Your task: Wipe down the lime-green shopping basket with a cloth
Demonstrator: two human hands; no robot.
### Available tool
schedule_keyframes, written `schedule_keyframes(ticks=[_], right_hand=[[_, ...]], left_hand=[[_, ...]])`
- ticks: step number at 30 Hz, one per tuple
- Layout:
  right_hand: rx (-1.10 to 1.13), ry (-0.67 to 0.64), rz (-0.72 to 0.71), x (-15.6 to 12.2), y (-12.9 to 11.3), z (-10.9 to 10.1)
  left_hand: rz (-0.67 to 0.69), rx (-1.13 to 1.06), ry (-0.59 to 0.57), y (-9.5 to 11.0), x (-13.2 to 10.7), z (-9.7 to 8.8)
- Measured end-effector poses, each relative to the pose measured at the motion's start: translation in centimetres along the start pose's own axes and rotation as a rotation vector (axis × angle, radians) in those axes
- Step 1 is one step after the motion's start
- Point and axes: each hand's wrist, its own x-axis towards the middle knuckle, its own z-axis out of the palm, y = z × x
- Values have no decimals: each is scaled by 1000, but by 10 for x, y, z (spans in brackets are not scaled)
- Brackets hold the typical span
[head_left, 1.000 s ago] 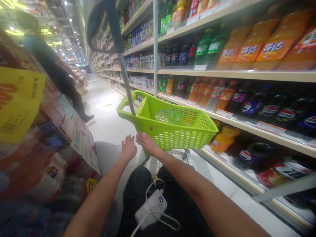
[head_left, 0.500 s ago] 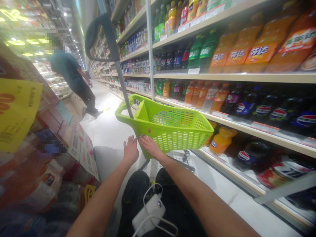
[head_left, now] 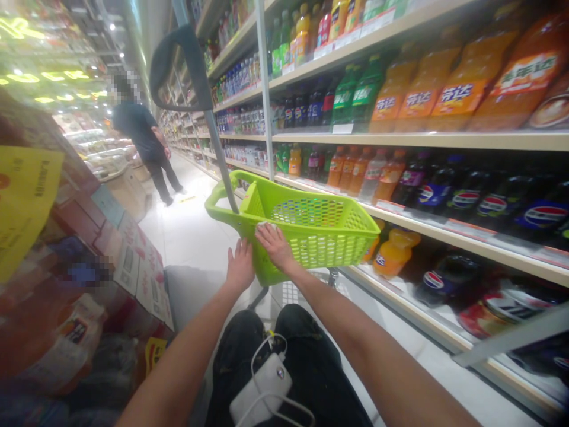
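A lime-green shopping basket cart [head_left: 329, 249] with perforated sides stands in front of my knees, its tall grey pole and dark loop handle [head_left: 202, 71] leaning up to the left. My right hand [head_left: 276, 249] lies against the near side just below the rim, pressing a small white tissue-like piece [head_left: 267, 226] under its fingertips. Most of that piece is hidden by the fingers. Next to it, my left hand [head_left: 241, 261] rests with stretched fingers at the basket's rear corner and holds nothing. The inside of the basket shows only in part.
Shelves of soft drink bottles [head_left: 413, 101] line the right side. Stacked boxes [head_left: 142, 284] and a yellow price sign [head_left: 26, 201] stand close on the left. A person [head_left: 144, 136] is farther down the aisle. A white power bank [head_left: 262, 391] with a cable lies on my lap.
My right hand has slid up the basket's side towards the rim. My left hand has shifted right, against the rear corner. The person in the aisle has moved farther off.
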Motion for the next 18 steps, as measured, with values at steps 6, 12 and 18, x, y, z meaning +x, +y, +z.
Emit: schedule_keyframes(ticks=[6, 12, 18], right_hand=[[-30, -118, 9, -50, 13, 10], [-23, 44, 62, -30, 31, -20], [-44, -4, 99, -43, 51, -15]], left_hand=[[91, 9, 9, 16, 4, 6], [118, 24, 52, 33, 15, 9], [184, 4, 43, 53, 24, 6]])
